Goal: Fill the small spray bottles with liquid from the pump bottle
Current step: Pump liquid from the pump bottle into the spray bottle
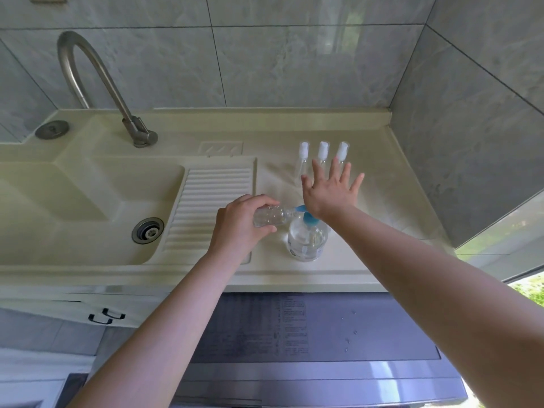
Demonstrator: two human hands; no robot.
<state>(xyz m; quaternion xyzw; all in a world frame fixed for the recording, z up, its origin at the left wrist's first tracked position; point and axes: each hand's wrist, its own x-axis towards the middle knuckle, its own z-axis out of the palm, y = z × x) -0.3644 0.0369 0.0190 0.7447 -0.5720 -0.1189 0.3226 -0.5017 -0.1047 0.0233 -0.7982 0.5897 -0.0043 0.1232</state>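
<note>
A clear pump bottle (306,240) with a blue pump head (309,219) stands on the cream counter (368,201). My left hand (241,222) grips a small clear spray bottle (272,216), uncapped and lying sideways, its mouth against the blue spout. My right hand (331,189) is spread flat, fingers apart, its heel pressing on the pump head. Three capped small spray bottles (322,156) with white tops stand in a row behind my right hand, partly hidden by its fingers.
A sink basin (73,201) with a drain (147,230) and a ribbed washboard (212,207) lies to the left, below a curved steel tap (97,83). Tiled walls close the back and right. A dark appliance top (294,334) sits below the counter edge.
</note>
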